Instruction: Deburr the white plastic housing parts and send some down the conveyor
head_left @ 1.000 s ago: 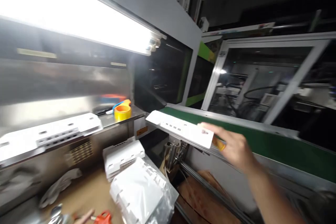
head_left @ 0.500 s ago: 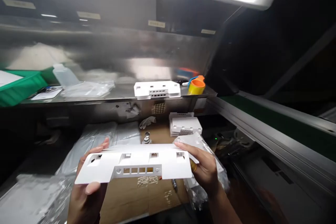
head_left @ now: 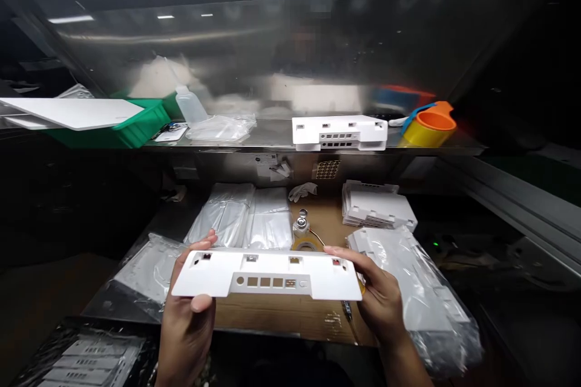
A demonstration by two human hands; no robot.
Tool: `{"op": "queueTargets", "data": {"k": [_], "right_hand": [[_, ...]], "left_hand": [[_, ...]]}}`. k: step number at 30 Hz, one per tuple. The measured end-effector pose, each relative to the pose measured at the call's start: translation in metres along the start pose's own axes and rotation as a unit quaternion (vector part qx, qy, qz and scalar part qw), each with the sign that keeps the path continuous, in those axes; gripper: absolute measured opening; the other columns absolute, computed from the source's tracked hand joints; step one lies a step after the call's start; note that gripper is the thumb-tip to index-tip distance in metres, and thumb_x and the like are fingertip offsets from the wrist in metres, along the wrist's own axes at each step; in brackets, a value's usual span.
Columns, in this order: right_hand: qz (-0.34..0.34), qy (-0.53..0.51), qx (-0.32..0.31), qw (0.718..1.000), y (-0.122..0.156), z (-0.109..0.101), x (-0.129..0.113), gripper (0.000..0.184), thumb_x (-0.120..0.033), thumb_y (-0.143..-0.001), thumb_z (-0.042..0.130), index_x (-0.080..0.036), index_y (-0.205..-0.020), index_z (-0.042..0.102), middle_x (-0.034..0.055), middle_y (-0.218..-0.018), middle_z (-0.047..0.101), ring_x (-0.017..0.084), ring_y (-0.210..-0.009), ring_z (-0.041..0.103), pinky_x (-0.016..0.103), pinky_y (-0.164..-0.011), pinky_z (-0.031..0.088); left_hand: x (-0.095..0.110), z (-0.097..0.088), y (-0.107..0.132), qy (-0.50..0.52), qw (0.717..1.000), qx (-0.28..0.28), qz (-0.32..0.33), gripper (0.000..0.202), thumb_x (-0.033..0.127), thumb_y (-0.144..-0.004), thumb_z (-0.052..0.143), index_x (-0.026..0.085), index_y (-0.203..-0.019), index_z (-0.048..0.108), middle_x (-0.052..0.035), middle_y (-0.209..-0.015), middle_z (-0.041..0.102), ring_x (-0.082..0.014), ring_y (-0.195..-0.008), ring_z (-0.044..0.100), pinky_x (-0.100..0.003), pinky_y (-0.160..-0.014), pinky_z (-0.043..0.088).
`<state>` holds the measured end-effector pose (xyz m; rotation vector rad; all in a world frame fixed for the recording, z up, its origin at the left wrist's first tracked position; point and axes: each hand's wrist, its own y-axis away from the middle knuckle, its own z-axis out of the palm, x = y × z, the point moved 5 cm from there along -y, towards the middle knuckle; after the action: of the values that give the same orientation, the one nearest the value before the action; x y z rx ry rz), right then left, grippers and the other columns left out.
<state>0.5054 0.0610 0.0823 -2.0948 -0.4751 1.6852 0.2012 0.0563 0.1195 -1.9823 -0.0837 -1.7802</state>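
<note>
1. Several slotted white strips (head_left: 93,351) lie under clear plastic at lower left; above, flat white panels (head_left: 77,110) jut across a green bin (head_left: 145,126).
2. On the bench, a bagged white part (head_left: 147,266) lies just left of the left hand (head_left: 188,314).
3. That hand pinches the left end of a white port-slotted housing (head_left: 272,263), thumb pressed on the front lower edge, other fingers partly hidden behind it.
4. On the metal shelf (head_left: 272,140) stand a squeeze bottle (head_left: 191,107) and, just beside it, clear bags (head_left: 222,129).
5. The housing is held level above the brown cardboard (head_left: 272,314), between both hands, row of ports facing the camera.
6. Beyond it lie flat plastic sleeves (head_left: 270,217), a crumpled glove (head_left: 303,191) and a yellow ring (head_left: 306,243).
7. The right hand (head_left: 379,296) grips the right end, index finger along the top edge; how its lower fingers sit cannot be told.
8. To the right lie stacked white housings (head_left: 381,208) and, nearer, a bagged stack (head_left: 408,278).
</note>
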Motion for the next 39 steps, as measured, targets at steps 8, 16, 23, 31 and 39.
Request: {"op": "queueTargets", "data": {"k": [8, 16, 23, 31, 39], "right_hand": [[-0.054, -0.052, 0.021, 0.997, 0.006, -0.003, 0.014, 0.037, -0.01, -0.096, 0.059, -0.025, -0.129, 0.067, 0.0083, -0.131, 0.071, 0.031, -0.127, 0.065, 0.05, -0.109, 0.054], [-0.124, -0.032, 0.055, 0.99, 0.011, -0.007, 0.012, 0.035, -0.01, -0.098, 0.054, -0.018, -0.129, 0.067, 0.0129, -0.133, 0.07, 0.037, -0.126, 0.064, 0.064, -0.107, 0.051], [-0.218, 0.079, 0.076, 0.97, 0.022, -0.017, 0.003, 0.026, -0.028, -0.1, 0.059, -0.028, -0.122, 0.073, 0.0076, -0.131, 0.072, 0.038, -0.125, 0.065, 0.064, -0.093, 0.061], [0.166, 0.008, 0.075, 0.983, 0.025, -0.031, 0.052, 0.052, -0.037, -0.098, 0.063, -0.028, -0.148, 0.054, 0.0087, -0.143, 0.064, 0.03, -0.136, 0.057, 0.044, -0.111, 0.053], [0.244, -0.174, -0.006, 0.954, 0.035, -0.018, 0.047, 0.039, -0.047, -0.09, 0.071, -0.027, -0.123, 0.076, 0.0122, -0.121, 0.076, 0.034, -0.103, 0.076, 0.038, -0.082, 0.066]], "left_hand": [[0.012, 0.007, -0.001, 0.047, 0.996, -0.021, 0.071, 0.079, 0.076, -0.064, 0.076, 0.024, -0.121, 0.063, -0.0107, -0.134, 0.062, -0.0411, -0.147, 0.038, -0.05, -0.123, 0.03], [0.013, 0.014, 0.001, 0.11, 0.992, -0.058, 0.022, 0.054, 0.05, -0.075, 0.084, 0.029, -0.121, 0.067, -0.0066, -0.145, 0.059, -0.0351, -0.153, 0.03, -0.042, -0.123, 0.031], [-0.036, 0.023, 0.004, 0.375, 0.825, -0.115, -0.408, 0.049, 0.049, -0.086, 0.066, 0.019, -0.125, 0.07, -0.0125, -0.132, 0.071, -0.0394, -0.131, 0.058, -0.055, -0.111, 0.047], [-0.031, 0.017, 0.005, 0.412, 0.854, -0.127, -0.29, 0.068, 0.016, -0.059, 0.067, 0.02, -0.127, 0.069, -0.0083, -0.102, 0.08, -0.0369, -0.104, 0.072, -0.055, -0.094, 0.059], [-0.038, 0.017, 0.004, 0.408, 0.852, -0.119, -0.307, 0.06, 0.017, -0.047, 0.066, 0.019, -0.106, 0.075, -0.0069, -0.085, 0.078, -0.0366, -0.09, 0.073, -0.049, -0.077, 0.063]]}}
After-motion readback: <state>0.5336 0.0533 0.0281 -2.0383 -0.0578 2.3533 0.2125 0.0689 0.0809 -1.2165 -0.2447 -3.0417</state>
